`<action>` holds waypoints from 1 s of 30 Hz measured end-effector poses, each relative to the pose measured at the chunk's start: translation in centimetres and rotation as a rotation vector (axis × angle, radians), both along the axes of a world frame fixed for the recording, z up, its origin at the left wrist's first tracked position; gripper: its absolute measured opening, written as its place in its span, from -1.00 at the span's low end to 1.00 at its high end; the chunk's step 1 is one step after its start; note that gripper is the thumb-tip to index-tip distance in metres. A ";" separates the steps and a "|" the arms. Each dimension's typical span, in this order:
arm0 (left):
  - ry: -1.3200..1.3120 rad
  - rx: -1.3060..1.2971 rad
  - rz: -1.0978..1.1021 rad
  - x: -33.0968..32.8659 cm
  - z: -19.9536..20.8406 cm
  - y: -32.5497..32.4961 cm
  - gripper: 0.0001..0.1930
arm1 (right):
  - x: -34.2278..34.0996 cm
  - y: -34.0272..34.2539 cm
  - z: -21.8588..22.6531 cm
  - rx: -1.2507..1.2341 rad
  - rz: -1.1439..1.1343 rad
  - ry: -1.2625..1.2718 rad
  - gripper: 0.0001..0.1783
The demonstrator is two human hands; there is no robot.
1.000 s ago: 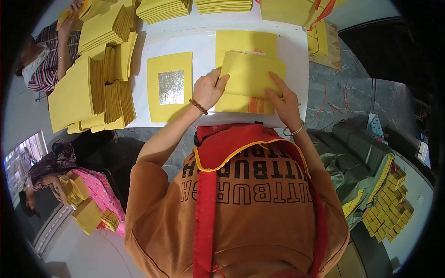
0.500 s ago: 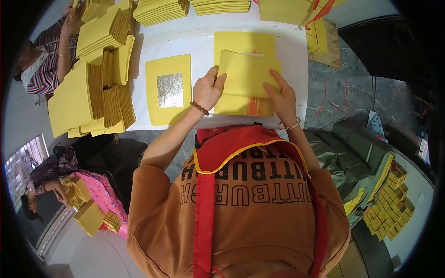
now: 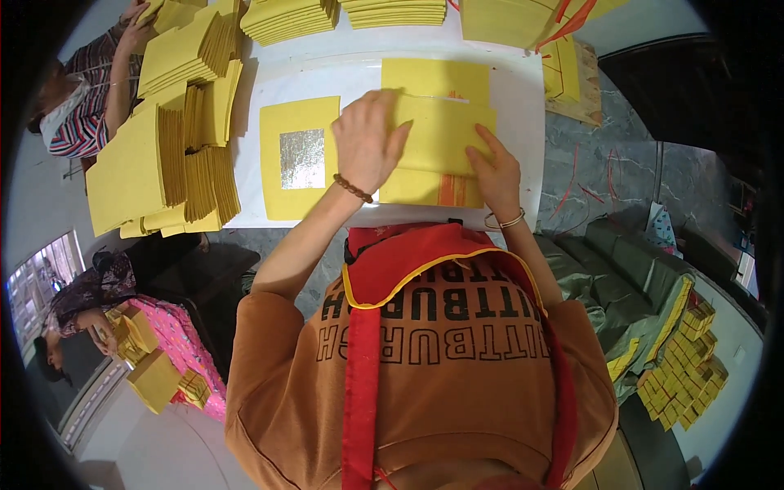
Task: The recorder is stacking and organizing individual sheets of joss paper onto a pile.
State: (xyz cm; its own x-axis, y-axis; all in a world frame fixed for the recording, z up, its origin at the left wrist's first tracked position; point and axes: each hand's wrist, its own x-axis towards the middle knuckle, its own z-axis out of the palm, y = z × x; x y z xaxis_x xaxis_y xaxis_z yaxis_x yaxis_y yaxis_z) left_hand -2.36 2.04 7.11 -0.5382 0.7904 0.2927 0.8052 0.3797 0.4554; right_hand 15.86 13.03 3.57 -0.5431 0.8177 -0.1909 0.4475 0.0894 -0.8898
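Note:
A sheet of yellow paper (image 3: pixel 437 135), partly folded over, lies in front of me on a white table. A red-orange printed patch (image 3: pixel 452 190) shows along its near edge. My left hand (image 3: pixel 371 139) rests at its upper left side, fingers extended and thumb apart, slightly blurred. At the right edge my right hand (image 3: pixel 496 167) holds the folded layer, thumb and index finger on it and the other fingers partly hidden. Beside my left hand lies another yellow sheet (image 3: pixel 272 159) with a silver foil square (image 3: pixel 302 159) in its middle.
Stacks of yellow paper (image 3: pixel 131 167) line the table's left side, with more stacks (image 3: pixel 392 12) along the far edge. Tied yellow bundles (image 3: pixel 682 371) are piled at lower right. One person (image 3: pixel 102 90) works at upper left, another (image 3: pixel 90 294) at lower left.
My left hand has moved up and left along the paper, its fingers going from gripping the edge to stretched out. My right hand stays at the right edge.

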 end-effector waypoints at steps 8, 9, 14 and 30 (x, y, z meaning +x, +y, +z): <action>0.101 -0.113 -0.487 1.9 -2.3 2.6 -0.40 | -0.1 -0.2 -0.3 0.129 -0.008 0.051 -0.55; 0.126 -0.122 -0.481 1.9 -2.6 2.6 -0.37 | -0.1 -0.1 -0.3 0.130 -0.013 0.050 -0.55; 0.152 -0.185 -0.473 2.2 -3.1 2.5 -0.32 | 0.0 -1.0 2.2 0.276 -0.015 -0.125 -0.49; -0.177 0.059 -0.538 -0.1 -4.0 2.5 -0.45 | 1.5 -4.5 -0.3 0.828 0.599 -0.346 -0.24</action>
State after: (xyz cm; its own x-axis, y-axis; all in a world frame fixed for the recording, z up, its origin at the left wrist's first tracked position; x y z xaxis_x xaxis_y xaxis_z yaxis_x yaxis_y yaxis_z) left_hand -2.48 4.55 3.12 -0.1090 0.9517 0.2871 0.7876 -0.0935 0.6090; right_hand 17.39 8.49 3.24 -0.9207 0.3821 0.0797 0.3462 0.8936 -0.2857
